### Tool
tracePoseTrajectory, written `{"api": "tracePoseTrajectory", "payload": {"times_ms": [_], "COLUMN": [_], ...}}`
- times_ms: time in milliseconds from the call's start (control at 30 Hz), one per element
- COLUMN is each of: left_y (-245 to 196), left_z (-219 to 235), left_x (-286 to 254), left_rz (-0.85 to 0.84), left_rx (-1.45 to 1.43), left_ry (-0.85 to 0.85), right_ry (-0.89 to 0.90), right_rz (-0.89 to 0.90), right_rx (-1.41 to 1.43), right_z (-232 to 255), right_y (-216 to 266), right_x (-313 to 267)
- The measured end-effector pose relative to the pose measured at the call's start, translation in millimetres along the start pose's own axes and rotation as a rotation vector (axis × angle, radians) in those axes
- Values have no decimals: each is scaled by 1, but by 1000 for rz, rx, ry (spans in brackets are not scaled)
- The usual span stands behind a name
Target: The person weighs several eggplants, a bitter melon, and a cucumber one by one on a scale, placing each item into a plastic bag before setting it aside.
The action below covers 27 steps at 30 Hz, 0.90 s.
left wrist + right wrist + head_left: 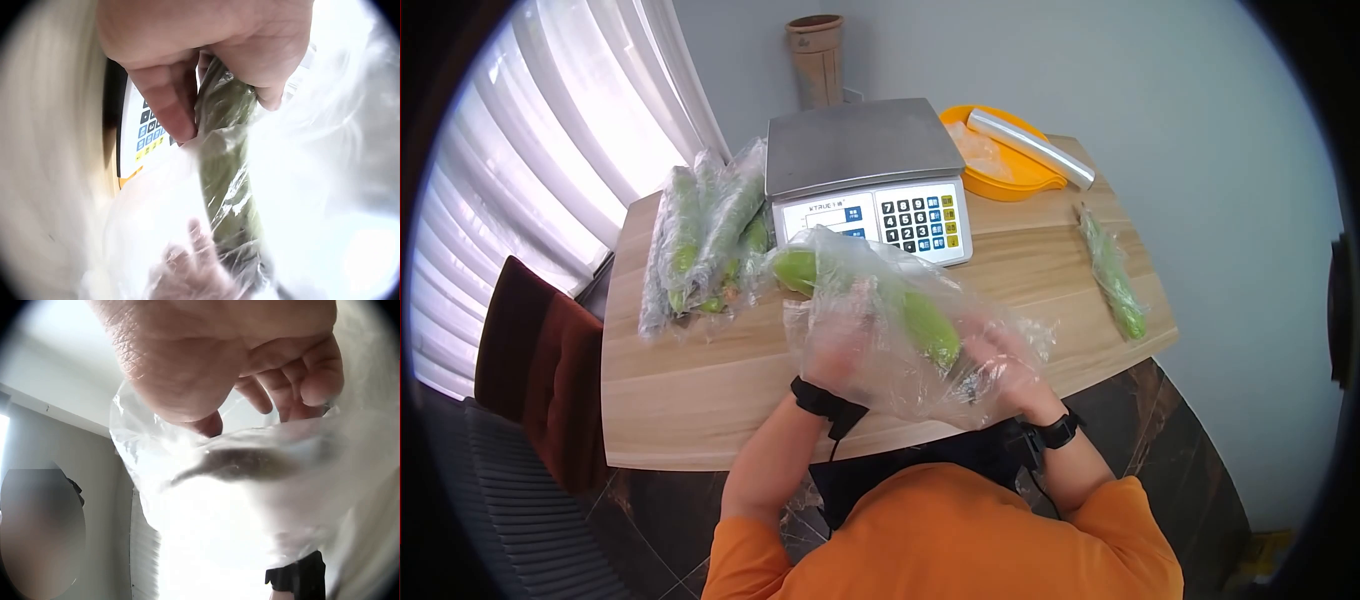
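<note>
One green vegetable (pixel 226 169) and one large clear bag (pixel 935 395) are at my fingers (pixel 167 107). I see one more wrapped vegetable (pixel 1112 280) by itself on the right; the pile of wrapped vegetables (pixel 686 225) has at least three, too overlapped for me to count exactly. There's one counter (pixel 700 400), one scale (pixel 865 145), one orange basin (pixel 1005 190), one plastic roll (pixel 1030 147), one tall pot (pixel 817 65) and my two black wrist straps (pixel 816 399).

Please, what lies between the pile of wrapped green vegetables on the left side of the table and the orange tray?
The scale stands between the wrapped green vegetables and the orange tray, as the head view shows.
</note>
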<state>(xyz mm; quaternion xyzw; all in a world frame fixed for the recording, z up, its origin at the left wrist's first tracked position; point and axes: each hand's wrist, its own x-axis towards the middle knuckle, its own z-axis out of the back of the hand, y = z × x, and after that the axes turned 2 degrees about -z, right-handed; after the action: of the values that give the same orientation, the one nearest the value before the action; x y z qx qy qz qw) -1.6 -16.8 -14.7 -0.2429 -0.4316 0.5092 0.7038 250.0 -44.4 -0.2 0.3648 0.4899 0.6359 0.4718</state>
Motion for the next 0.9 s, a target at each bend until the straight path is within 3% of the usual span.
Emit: {"api": "tracePoseTrajectory", "payload": {"times_ms": [33,100,167,233,267,333,400,500,600,700,800,900], "left_y": [1,-3,-4,11,22,36,23,16,24,33,44,38], "left_z": [0,-11,-23,-33,-38,-42,-33,-24,-21,-13,-1,3], "left_x": [-3,-9,-13,-14,-12,-8,12,20,22,25,29,32], "left_rz": [-95,-21,52,25,-38,67,416,350,310,363,429,444], "left_rx": [207,-171,-547,-657,-577,-755,-1266,-1414,-1278,-1475,-1414,-1353], "left_ry": [16,36,54,81,98,56,-67,-146,-235,-397,-499,-638], "right_ry": [24,74,122,140,136,120,94,11,81,40,41,-73], "right_rz": [-35,-103,-23,-7,-32,-107,-215,-247,-178,-281,-231,-294], "right_rx": [18,54,-70,-105,-76,38,212,106,-44,69,195,316], "right_z": [-2,-6,-8,-7,-6,1,14,34,65,100,138,176], "right_y": [5,19,19,16,13,9,6,6,11,-7,-1,1], "right_x": [-1,-2,5,8,7,7,5,-2,-12,-29,-51,-68]}}
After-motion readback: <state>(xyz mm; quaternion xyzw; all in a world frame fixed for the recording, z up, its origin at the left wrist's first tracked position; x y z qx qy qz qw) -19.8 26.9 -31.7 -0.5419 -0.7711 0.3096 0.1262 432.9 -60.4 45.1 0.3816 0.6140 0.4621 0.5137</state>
